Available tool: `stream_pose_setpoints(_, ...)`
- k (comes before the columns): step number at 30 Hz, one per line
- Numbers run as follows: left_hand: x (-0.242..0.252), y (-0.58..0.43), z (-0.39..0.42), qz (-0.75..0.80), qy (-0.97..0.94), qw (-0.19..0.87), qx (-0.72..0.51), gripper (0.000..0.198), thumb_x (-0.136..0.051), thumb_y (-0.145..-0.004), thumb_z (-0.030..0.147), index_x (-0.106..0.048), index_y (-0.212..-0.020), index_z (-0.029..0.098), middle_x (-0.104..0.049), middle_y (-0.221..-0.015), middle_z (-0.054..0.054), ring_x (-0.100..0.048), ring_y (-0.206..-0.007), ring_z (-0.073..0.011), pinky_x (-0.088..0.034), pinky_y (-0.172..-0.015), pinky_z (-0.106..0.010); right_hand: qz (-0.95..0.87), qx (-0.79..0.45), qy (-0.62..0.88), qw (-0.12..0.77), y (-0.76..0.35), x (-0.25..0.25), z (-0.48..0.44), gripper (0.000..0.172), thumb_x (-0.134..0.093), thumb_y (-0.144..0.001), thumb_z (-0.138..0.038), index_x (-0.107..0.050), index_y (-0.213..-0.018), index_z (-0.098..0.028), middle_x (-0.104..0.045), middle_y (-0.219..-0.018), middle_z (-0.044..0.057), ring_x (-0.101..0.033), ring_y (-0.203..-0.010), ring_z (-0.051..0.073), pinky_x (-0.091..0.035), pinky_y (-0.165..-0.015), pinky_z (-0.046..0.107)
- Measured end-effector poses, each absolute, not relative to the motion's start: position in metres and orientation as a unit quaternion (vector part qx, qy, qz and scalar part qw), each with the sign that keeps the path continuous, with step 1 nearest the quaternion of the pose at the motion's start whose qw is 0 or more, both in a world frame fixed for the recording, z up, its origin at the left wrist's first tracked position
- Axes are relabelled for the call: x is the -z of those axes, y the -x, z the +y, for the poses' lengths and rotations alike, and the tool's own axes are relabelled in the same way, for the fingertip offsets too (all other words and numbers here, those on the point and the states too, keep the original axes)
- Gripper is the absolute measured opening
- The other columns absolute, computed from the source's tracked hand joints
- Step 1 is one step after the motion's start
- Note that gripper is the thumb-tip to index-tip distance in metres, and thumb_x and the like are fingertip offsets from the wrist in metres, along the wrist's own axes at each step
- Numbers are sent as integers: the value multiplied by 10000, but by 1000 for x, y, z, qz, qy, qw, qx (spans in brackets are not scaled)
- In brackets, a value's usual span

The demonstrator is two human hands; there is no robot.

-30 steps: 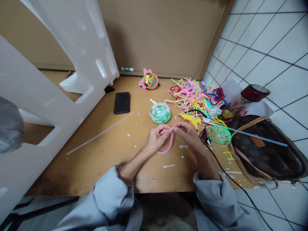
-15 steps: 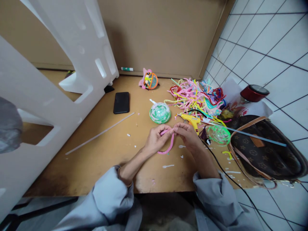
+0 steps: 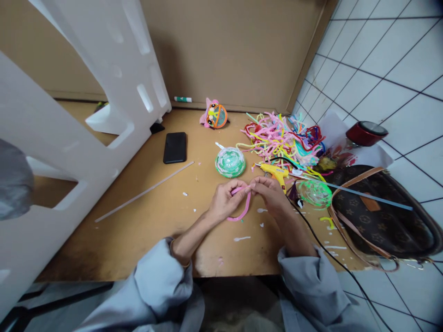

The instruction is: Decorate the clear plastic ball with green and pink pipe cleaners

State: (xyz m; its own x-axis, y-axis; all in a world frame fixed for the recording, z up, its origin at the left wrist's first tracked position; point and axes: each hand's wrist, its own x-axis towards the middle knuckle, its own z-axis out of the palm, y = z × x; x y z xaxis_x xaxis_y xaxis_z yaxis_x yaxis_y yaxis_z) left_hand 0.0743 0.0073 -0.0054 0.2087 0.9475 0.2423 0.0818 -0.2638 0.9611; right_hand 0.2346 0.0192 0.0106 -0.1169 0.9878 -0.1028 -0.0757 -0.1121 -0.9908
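A pink pipe cleaner (image 3: 246, 210) is bent into a loop between my hands, its lower curve hanging close over the table. My left hand (image 3: 224, 199) is closed on it, thumb and fingers pinching near the top. The fingertips of my right hand (image 3: 269, 191) meet the left ones and pinch the pipe cleaner there; the exact spot is hidden by the fingers. Just beyond my hands lies a green, white and pink coiled round piece (image 3: 230, 162). A yellow hot glue gun (image 3: 275, 171) rests beside my right hand, its nozzle pointing left.
A heap of coloured pipe cleaners (image 3: 277, 138) lies at the back right. A green coiled piece (image 3: 314, 193), a brown handbag (image 3: 384, 212) and a black cord (image 3: 323, 246) are on the right. Leftward are a phone (image 3: 175, 147) and a glue stick (image 3: 145, 191). An orange-and-pink figure (image 3: 215, 114) stands behind.
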Motion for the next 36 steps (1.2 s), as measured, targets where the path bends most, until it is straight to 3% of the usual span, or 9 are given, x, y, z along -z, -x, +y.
stream_pose_setpoints(5,5,-73,8,404,-630,458,-480,420,-674,-842,560,-681,-790,143,-674,-724,-23,-550,-656,-124,-437,-650,-232,-478,-596,454,459,-235,-15,17,278,-790,-616,-413,-629,-575,-190,-564,-558,-30,-455,-574,98,-361,-598,253)
stream_pose_setpoints(11,9,-72,12,418,-618,441,-499,411,-674,-840,553,-661,-778,147,-554,-629,31,-437,-580,-92,-373,-580,-216,-524,-548,451,471,-237,-17,17,356,-743,-689,-550,-682,-639,-203,-597,-626,-5,-504,-624,130,-412,-629,279)
stream_pose_setpoints(16,9,-72,13,419,-614,447,-498,416,-676,-844,552,-667,-782,141,-570,-651,28,-450,-595,-90,-393,-590,-213,-556,-500,464,475,-235,-21,13,303,-719,-741,-495,-687,-668,-203,-610,-661,-2,-534,-658,146,-439,-659,289)
stream_pose_setpoints(23,6,-74,10,420,-617,454,-487,483,-692,-805,617,-663,-759,138,-563,-630,28,-446,-586,-90,-386,-587,-217,-526,-512,485,474,-232,-18,14,219,-798,-616,-369,-670,-645,-194,-616,-614,-20,-519,-606,123,-422,-602,264)
stream_pose_setpoints(36,2,-74,7,403,-612,478,-485,449,-702,-795,604,-670,-766,157,-648,-680,-3,-519,-620,-115,-428,-632,-237,-467,-600,446,474,-235,-15,16,303,-830,-584,-439,-644,-590,-200,-589,-559,-31,-472,-558,101,-382,-576,248)
